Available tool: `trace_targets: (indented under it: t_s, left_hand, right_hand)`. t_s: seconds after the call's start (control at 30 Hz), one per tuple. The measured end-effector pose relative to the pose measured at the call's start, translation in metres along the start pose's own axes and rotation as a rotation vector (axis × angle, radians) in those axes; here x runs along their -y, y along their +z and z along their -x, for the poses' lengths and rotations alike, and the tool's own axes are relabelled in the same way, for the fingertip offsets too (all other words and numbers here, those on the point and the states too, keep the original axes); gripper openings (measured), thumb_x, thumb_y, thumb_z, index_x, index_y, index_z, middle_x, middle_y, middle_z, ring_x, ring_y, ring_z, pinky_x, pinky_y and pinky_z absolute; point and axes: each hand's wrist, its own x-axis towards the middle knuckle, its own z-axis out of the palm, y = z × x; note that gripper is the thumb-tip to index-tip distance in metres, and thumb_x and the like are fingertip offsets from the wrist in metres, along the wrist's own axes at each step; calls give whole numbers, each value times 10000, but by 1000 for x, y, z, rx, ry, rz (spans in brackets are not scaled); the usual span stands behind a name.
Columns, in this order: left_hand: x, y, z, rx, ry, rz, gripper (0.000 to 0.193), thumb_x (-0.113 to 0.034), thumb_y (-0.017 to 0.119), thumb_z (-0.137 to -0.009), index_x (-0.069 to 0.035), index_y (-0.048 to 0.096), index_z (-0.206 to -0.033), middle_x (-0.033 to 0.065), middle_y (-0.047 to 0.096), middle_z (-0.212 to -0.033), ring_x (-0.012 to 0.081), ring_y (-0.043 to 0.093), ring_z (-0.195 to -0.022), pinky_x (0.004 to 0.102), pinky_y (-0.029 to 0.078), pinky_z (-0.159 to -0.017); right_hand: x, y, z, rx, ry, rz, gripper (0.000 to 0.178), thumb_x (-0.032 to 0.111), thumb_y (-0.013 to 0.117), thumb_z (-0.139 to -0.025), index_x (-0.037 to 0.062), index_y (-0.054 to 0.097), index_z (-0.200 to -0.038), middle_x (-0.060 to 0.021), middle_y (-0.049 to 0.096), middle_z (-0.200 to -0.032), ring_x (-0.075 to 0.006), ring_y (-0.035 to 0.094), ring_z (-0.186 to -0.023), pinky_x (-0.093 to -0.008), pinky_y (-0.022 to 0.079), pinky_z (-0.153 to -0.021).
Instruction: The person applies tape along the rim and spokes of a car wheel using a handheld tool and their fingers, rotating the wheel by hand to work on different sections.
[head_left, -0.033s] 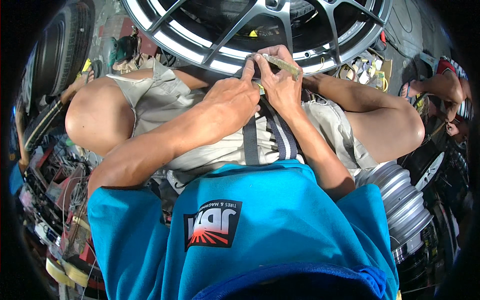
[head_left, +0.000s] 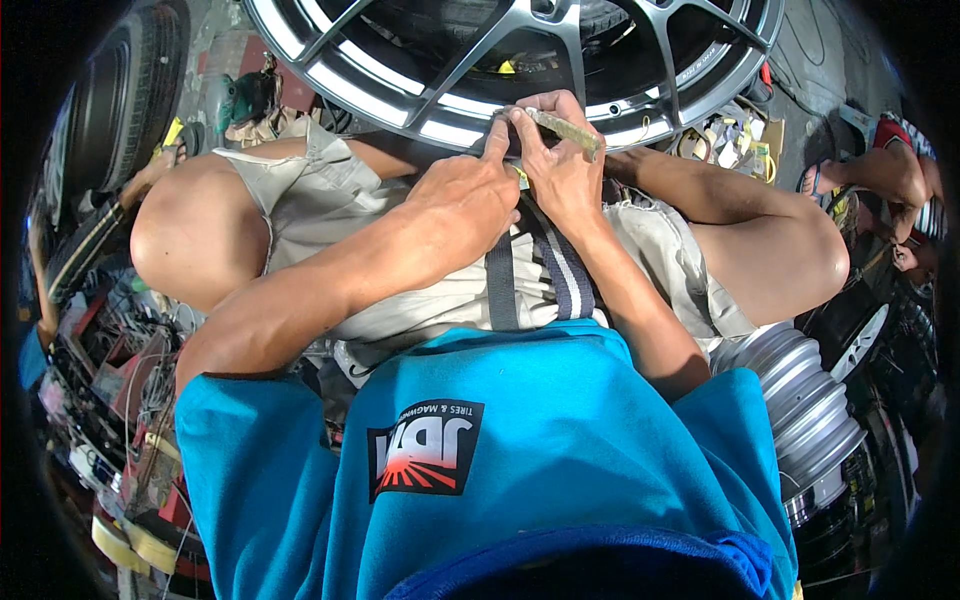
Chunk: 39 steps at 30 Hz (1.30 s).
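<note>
By the right hand [head_left: 568, 175], a flat, pale yellowish strip [head_left: 570, 131] appears to be gripped between the thumb and the curled forefinger. Its long axis is directed from about ten to four o'clock. The right hand is the nearer one; from the left hand [head_left: 462, 202] the strip is found at about two o'clock. The left forefinger is pointed just past twelve, close to the right thumb, with the other fingers bent; whether something is held there cannot be told. At twelve o'clock the spoked wheel [head_left: 568, 42] is seen. Farther out, a tire [head_left: 155, 80] is placed just past nine, and silver ribbed rims [head_left: 795, 405] between four and five.
</note>
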Motion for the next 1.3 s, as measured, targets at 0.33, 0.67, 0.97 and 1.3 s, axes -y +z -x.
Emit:
trace_targets:
  t_s: [0.33,0.67,0.97,1.3]
  left_hand:
    - [5,4,-9,-36,-204,-190,408,-236,751,-959,68,646,-1210,434,408,-1559,474,745,-925,502,619,-853]
    - [5,-6,-3,-52,50,41,331,-233,760,-946,88,719,-1016,389,483,-1524,464,745,-919,512,610,-860]
    - [1,-5,0,-45,25,-24,323,-219,759,-949,96,725,-1011,415,465,-1523,462,745,-903,507,606,-872]
    - [-2,-5,1,-37,13,-47,339,-219,756,-956,110,714,-1021,435,462,-1509,457,746,-922,494,607,-877]
  right_hand:
    - [-4,4,1,-77,-38,-6,123,94,719,-979,-16,672,-1007,-173,750,-925,-282,760,-860,-389,576,-781]
    - [1,-2,0,9,3,-38,126,104,701,-982,-13,674,-1017,-155,752,-889,-245,742,-810,-370,565,-737]
    - [-2,-2,-1,-10,-14,-35,125,107,709,-978,-7,673,-1015,-153,750,-872,-264,743,-783,-378,562,-713]
    - [1,-3,1,24,37,-26,215,172,754,-991,-18,701,-1077,-146,775,-971,-177,735,-891,-331,567,-795]
